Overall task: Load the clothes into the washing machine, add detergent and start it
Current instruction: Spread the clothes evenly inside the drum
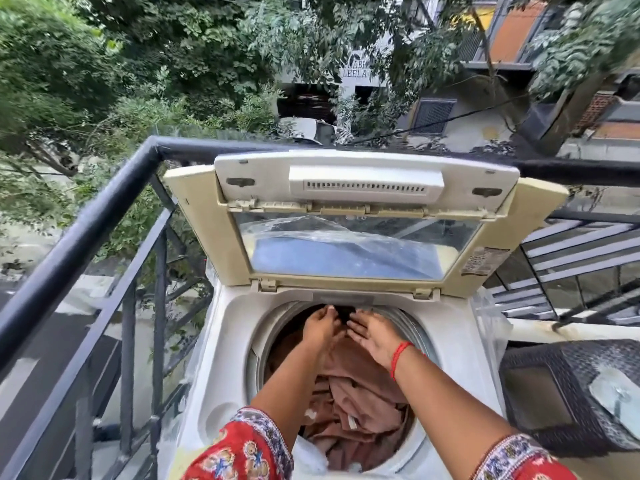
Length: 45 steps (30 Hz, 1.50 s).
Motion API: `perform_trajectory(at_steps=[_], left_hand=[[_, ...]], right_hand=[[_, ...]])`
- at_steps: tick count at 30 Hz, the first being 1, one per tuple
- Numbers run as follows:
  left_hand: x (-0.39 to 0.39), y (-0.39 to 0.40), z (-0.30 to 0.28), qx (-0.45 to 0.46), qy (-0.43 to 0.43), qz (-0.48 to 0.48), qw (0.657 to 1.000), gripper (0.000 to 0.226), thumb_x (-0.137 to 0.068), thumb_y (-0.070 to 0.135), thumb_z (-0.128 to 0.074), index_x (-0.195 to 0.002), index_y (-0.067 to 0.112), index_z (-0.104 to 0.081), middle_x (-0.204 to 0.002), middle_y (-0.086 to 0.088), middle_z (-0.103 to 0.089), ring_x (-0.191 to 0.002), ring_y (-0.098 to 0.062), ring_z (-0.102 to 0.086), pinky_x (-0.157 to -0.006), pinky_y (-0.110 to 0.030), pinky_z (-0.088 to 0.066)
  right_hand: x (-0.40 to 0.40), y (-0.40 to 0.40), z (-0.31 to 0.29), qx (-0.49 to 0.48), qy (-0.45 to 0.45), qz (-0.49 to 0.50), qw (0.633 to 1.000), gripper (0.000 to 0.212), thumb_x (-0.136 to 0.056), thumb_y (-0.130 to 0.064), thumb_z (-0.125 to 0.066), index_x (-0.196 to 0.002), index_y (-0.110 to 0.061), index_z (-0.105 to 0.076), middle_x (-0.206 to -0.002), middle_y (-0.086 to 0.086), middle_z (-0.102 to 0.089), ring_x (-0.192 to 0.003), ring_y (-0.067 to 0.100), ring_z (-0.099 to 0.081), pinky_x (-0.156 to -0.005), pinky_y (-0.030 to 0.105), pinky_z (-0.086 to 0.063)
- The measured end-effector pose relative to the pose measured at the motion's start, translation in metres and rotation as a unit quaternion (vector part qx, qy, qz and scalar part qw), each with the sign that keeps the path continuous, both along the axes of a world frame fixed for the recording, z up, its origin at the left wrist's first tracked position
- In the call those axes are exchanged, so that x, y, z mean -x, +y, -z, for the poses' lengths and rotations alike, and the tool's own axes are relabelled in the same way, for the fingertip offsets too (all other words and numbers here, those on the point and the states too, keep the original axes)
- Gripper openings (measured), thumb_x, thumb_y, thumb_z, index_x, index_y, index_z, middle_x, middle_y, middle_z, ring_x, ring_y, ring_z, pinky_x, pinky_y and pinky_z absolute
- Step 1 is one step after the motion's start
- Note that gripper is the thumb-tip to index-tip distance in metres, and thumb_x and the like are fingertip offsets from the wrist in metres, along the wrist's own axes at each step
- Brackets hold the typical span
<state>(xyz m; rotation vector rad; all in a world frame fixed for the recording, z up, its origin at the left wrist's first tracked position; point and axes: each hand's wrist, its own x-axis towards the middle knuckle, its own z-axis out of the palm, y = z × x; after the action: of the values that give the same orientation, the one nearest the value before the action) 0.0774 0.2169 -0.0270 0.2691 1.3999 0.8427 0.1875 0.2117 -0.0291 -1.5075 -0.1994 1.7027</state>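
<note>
A white top-loading washing machine (228, 327) stands on a balcony with its folding lid (363, 220) raised. Its round drum holds a pile of pinkish-brown clothes (360, 410), with something dark at the far side. Both my hands reach into the drum over the clothes. My left hand (320, 329) and my right hand (372, 332) are side by side near the drum's far rim, fingers spread and pointing away from me, holding nothing. A red thread band circles my right wrist. No detergent is in view.
A black metal railing (86, 223) runs along the left and behind the machine. A dark woven basket (540, 386) with a pale item in it stands at the right. Clear plastic sheeting hangs around the machine. Trees and buildings lie beyond.
</note>
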Motion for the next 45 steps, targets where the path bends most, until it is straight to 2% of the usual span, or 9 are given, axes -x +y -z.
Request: perform_trajectory(at_steps=[4,7,13,23,31,34,36,39,45], left_hand=[[-0.006,0.019,0.005,0.03,-0.074,-0.078,0.994,0.038,-0.102,0.016,-0.045,-0.131,-0.008,-0.045,-0.136,-0.02,-0.05,-0.128,-0.034,-0.048,-0.094,-0.036,-0.044],[-0.008,0.022,0.011,0.035,-0.108,-0.112,0.987,0.041,-0.101,0.016,-0.046,-0.133,-0.01,-0.043,-0.141,-0.021,-0.046,-0.131,-0.034,-0.046,-0.093,-0.033,-0.043],[-0.005,0.027,0.022,0.047,-0.177,-0.129,0.975,0.048,-0.099,0.033,-0.048,-0.135,0.001,-0.047,-0.121,-0.009,-0.06,-0.103,-0.018,-0.059,-0.055,-0.024,-0.055],[0.004,-0.008,0.021,0.058,-0.21,-0.14,0.966,0.04,-0.101,0.042,-0.035,-0.116,0.01,-0.053,-0.096,-0.004,-0.055,-0.084,-0.014,-0.053,-0.076,-0.029,-0.048],[0.02,-0.04,0.038,0.063,-0.237,-0.122,0.962,0.041,-0.102,0.043,-0.031,-0.114,0.014,-0.056,-0.111,-0.005,-0.061,-0.1,-0.02,-0.059,-0.087,-0.035,-0.048],[0.022,-0.04,0.034,0.075,-0.198,-0.093,0.973,0.035,-0.104,0.04,-0.028,-0.112,0.018,-0.054,-0.11,-0.003,-0.059,-0.101,-0.021,-0.057,-0.085,-0.035,-0.047],[0.021,-0.04,0.035,0.102,-0.139,-0.053,0.984,0.031,-0.105,0.036,-0.026,-0.11,0.018,-0.051,-0.102,-0.002,-0.058,-0.092,-0.02,-0.056,-0.078,-0.031,-0.046],[0.013,-0.041,0.032,0.117,-0.053,0.009,0.992,0.031,-0.105,0.025,-0.032,-0.089,0.011,-0.054,-0.079,-0.003,-0.054,-0.063,-0.015,-0.048,-0.056,-0.023,-0.041],[-0.058,-0.05,-0.011,-0.027,0.022,0.159,0.987,0.021,-0.102,0.014,-0.043,-0.087,0.006,-0.057,-0.075,-0.007,-0.06,-0.045,-0.008,-0.056,-0.042,-0.019,-0.038]], right_hand=[[0.008,0.021,0.009,0.06,0.108,0.128,0.984,0.026,-0.101,-0.007,-0.038,-0.078,-0.007,-0.051,-0.046,0.003,-0.064,-0.047,0.014,-0.066,-0.048,0.021,-0.053],[0.012,0.024,0.013,0.059,0.148,0.175,0.972,0.027,-0.102,-0.01,-0.039,-0.079,-0.005,-0.052,-0.053,0.007,-0.065,-0.072,0.02,-0.058,-0.064,0.026,-0.049],[0.01,0.024,0.013,0.064,0.171,0.203,0.962,0.025,-0.101,-0.015,-0.04,-0.081,-0.008,-0.054,-0.047,0.004,-0.065,-0.057,0.016,-0.067,-0.042,0.016,-0.051],[0.005,-0.001,0.02,0.076,0.183,0.205,0.959,0.029,-0.102,-0.013,-0.037,-0.083,-0.001,-0.055,-0.052,0.012,-0.067,-0.046,0.021,-0.068,-0.045,0.026,-0.057],[0.0,-0.034,0.023,0.085,0.183,0.171,0.964,0.026,-0.102,-0.009,-0.033,-0.106,0.006,-0.055,-0.097,0.022,-0.06,-0.09,0.031,-0.06,-0.076,0.035,-0.057],[-0.002,-0.038,0.018,0.089,0.165,0.146,0.971,0.026,-0.102,-0.008,-0.033,-0.106,0.006,-0.055,-0.107,0.023,-0.059,-0.115,0.037,-0.055,-0.095,0.04,-0.045],[-0.002,-0.041,0.01,0.092,0.132,0.106,0.981,0.027,-0.102,-0.009,-0.034,-0.109,0.007,-0.055,-0.108,0.022,-0.058,-0.121,0.038,-0.052,-0.079,0.031,-0.054],[-0.011,-0.05,-0.003,0.066,0.082,0.054,0.993,0.033,-0.103,-0.011,-0.037,-0.126,0.008,-0.05,-0.096,0.017,-0.062,-0.091,0.029,-0.062,-0.056,0.022,-0.056],[-0.077,-0.088,-0.046,-0.059,0.037,0.136,0.988,0.021,-0.099,-0.009,-0.046,-0.114,0.003,-0.056,-0.098,0.02,-0.065,-0.084,0.026,-0.066,-0.07,0.025,-0.057]])
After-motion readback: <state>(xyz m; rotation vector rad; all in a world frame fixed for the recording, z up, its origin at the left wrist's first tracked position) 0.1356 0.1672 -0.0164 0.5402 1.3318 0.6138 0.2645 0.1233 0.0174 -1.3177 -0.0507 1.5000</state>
